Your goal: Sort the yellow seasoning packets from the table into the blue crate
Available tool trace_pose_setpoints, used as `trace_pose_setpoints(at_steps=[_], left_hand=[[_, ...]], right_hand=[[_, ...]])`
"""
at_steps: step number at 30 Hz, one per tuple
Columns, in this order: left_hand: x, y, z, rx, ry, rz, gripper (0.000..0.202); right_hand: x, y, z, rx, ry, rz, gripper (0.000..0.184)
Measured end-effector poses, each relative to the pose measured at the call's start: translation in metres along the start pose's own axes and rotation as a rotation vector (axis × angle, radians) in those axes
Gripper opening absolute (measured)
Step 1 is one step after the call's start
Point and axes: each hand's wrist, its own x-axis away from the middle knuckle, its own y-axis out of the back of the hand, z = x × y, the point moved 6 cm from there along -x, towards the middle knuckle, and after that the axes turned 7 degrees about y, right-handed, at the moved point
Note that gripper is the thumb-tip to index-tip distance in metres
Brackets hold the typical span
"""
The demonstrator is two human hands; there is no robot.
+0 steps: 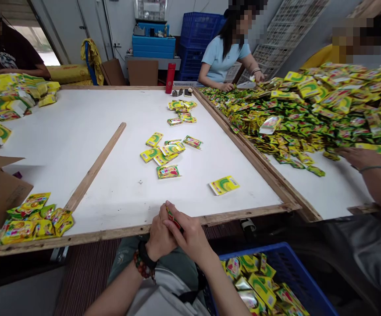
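My left hand and my right hand are pressed together over the table's front edge. Between them shows a sliver of a small packet with red and green print; the fingers hide most of it, and both hands close around it. A dark band and a string of beads circle my left wrist. Straight ahead lies a loose cluster of small yellow-green boxes. One single yellow box lies apart to the right. Near my right forearm, a blue basket below the table holds several yellow-green packets.
A wooden strip crosses the white table. Shiny yellow sachets and a cardboard box are at left. A large packet heap covers the right table. A red bottle stands behind. Several people sit around.
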Motion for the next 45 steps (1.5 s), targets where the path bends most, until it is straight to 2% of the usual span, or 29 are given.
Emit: trace_pose_setpoints(at_steps=[3,4,6,8,9,10,12,14,16,19,21,24,26,28,31,33,34,37,39,41,43,45], left_hand=[[0.000,0.004,-0.013,0.061,-0.121,0.060,0.057],[0.000,0.004,-0.017,0.085,-0.168,0.098,0.064],[0.000,0.006,-0.024,0.139,-0.225,0.148,0.070],[-0.001,0.008,-0.025,0.180,-0.213,0.145,0.055],[-0.003,0.008,-0.024,0.192,-0.190,0.136,0.045],[-0.004,0.008,-0.023,0.196,-0.169,0.127,0.036],[-0.006,0.005,-0.024,0.183,-0.154,0.112,0.025],[-0.007,0.004,-0.024,0.166,-0.149,0.084,0.019],[-0.007,0.006,-0.022,0.153,-0.134,0.032,0.018],[-0.006,0.014,-0.017,0.147,-0.108,-0.067,0.019],[-0.005,0.019,-0.019,0.111,-0.123,-0.139,0.028],[-0.004,0.023,-0.035,-0.019,-0.235,-0.223,0.069],[-0.005,0.020,-0.047,-0.071,-0.310,-0.202,0.087],[-0.007,0.013,-0.050,-0.064,-0.299,-0.129,0.086],[-0.007,0.004,-0.038,-0.041,-0.159,-0.102,0.079],[-0.004,0.000,-0.026,-0.040,-0.116,-0.151,0.078],[-0.002,-0.002,-0.022,-0.039,-0.135,-0.165,0.075],[0.002,-0.006,-0.020,-0.005,-0.279,-0.160,0.063],[0.001,-0.004,-0.022,0.040,-0.308,-0.148,0.063],[-0.004,-0.002,-0.023,0.081,-0.247,-0.121,0.070],[-0.007,-0.004,-0.023,0.089,-0.167,-0.034,0.071],[-0.009,-0.008,-0.020,0.054,-0.106,0.043,0.068]], right_hand=[[0.020,0.011,0.002,0.068,-0.051,0.033,0.043],[0.032,0.020,-0.002,0.119,-0.122,0.067,0.041],[0.062,0.049,-0.021,0.323,-0.366,0.183,0.036],[0.092,0.086,-0.047,0.586,-0.638,0.295,0.035],[0.101,0.104,-0.059,0.688,-0.724,0.309,0.038],[0.103,0.118,-0.070,0.760,-0.766,0.284,0.043],[0.088,0.130,-0.093,0.819,-0.720,0.178,0.055],[0.059,0.123,-0.117,0.813,-0.625,0.119,0.067],[0.027,0.107,-0.138,0.768,-0.561,0.130,0.072],[-0.007,0.089,-0.148,0.699,-0.514,0.120,0.045],[-0.014,0.088,-0.133,0.674,-0.491,0.091,0.037],[-0.009,0.087,-0.087,0.567,-0.424,0.072,0.041],[-0.004,0.080,-0.051,0.283,-0.341,0.067,0.045],[0.000,0.070,-0.025,-0.096,-0.306,0.025,0.045],[0.006,0.055,-0.021,-0.534,-0.393,-0.137,0.040],[0.011,0.043,-0.031,-0.705,-0.470,-0.238,0.042],[0.013,0.036,-0.036,-0.756,-0.505,-0.264,0.043],[0.017,0.019,-0.044,-0.806,-0.572,-0.284,0.043],[0.017,0.015,-0.040,-0.756,-0.531,-0.277,0.041],[0.014,0.016,-0.031,-0.618,-0.412,-0.259,0.035],[0.014,0.019,-0.025,-0.455,-0.324,-0.261,0.029],[0.016,0.022,-0.027,-0.350,-0.343,-0.301,0.029]])
